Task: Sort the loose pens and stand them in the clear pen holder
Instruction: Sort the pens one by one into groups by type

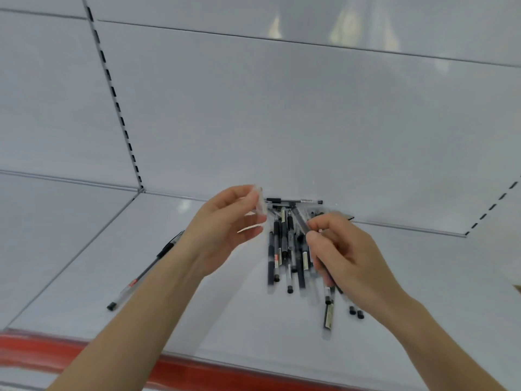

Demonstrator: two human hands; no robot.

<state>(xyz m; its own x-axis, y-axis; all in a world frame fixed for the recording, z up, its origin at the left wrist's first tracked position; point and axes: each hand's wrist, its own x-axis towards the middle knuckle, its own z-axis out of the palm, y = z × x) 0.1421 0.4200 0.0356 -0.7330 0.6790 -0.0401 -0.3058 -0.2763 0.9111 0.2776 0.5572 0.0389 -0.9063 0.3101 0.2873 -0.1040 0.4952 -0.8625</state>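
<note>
A heap of several black-and-clear pens (284, 249) lies on the white shelf (197, 320), near its back wall. My left hand (222, 232) is raised just left of the heap and grips the clear pen holder (259, 210), which is blurred and see-through. My right hand (344, 252) is over the right side of the heap, fingers curled round a dark pen (301, 224) that slants up to the left. One pen (294, 200) lies crosswise against the back wall. A single pen (146, 270) lies apart at the left.
The white back panel (282, 122) rises right behind the heap, with slotted uprights (118, 105) at left and right. A red strip (84, 354) runs along the shelf's front edge. Two small black caps (356, 312) lie by my right wrist.
</note>
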